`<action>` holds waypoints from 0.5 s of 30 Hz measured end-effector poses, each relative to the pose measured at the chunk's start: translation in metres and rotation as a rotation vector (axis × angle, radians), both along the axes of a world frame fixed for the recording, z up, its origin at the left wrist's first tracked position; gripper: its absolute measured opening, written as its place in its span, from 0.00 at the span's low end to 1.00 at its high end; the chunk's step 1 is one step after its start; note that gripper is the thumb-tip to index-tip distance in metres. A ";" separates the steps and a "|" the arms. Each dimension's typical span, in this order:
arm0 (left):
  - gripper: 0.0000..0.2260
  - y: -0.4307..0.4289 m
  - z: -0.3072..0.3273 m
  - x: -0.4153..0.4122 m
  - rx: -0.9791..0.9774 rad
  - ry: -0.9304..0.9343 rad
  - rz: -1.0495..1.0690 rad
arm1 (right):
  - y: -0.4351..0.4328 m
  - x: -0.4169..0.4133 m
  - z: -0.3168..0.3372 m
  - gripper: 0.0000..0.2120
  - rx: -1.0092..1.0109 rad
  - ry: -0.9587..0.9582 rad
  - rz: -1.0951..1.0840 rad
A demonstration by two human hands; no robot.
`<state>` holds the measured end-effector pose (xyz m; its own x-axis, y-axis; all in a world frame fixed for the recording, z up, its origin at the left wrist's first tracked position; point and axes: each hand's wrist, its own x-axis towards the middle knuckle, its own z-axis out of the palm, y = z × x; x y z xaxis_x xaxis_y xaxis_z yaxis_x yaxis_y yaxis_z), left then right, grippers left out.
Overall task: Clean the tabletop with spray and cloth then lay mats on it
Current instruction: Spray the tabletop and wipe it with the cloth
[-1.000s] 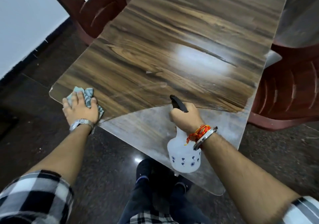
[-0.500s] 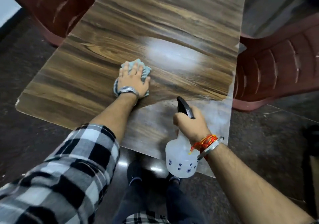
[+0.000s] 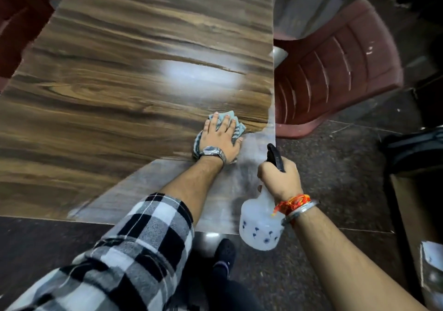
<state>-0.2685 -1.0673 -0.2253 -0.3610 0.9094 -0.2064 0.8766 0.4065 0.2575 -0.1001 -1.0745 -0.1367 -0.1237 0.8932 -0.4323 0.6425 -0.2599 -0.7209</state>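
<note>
The wood-grain tabletop (image 3: 107, 82) fills the upper left of the head view. My left hand (image 3: 219, 138) lies flat, fingers spread, on a blue-grey cloth (image 3: 237, 124) near the table's right edge, pressing it to the surface. My right hand (image 3: 279, 178) grips the neck of a translucent white spray bottle (image 3: 260, 224) with a black trigger head, held off the table's near right corner. A paler, greyer patch of tabletop (image 3: 167, 190) lies near the front edge under my left forearm.
A dark red plastic chair (image 3: 335, 70) stands close to the table's right side. Another red chair (image 3: 21, 22) is at the far left. A dark bag (image 3: 417, 147) and a box edge (image 3: 417, 214) sit on the floor at right. My feet (image 3: 224, 250) are below the table's front edge.
My left hand has slid the cloth from the table's near left corner across to its right edge. The right hand has kept the bottle near the front right corner.
</note>
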 end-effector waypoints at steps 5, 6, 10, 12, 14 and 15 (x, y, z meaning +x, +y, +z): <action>0.30 0.005 -0.008 0.006 0.031 0.037 0.043 | 0.032 -0.004 0.017 0.14 0.005 -0.027 -0.088; 0.30 0.008 -0.010 0.009 0.040 0.051 0.054 | 0.041 -0.003 0.016 0.14 0.007 -0.036 -0.086; 0.32 0.026 -0.011 0.027 0.056 0.063 0.097 | 0.083 -0.003 0.011 0.15 -0.020 -0.064 0.039; 0.33 0.039 -0.011 0.038 0.055 0.071 0.110 | 0.104 -0.006 0.009 0.18 -0.012 -0.060 0.093; 0.32 0.053 -0.011 0.052 0.060 0.051 0.118 | 0.124 -0.011 0.010 0.17 -0.009 -0.069 0.130; 0.32 0.067 -0.010 0.057 0.064 0.044 0.130 | 0.139 -0.014 0.009 0.14 -0.019 -0.076 0.145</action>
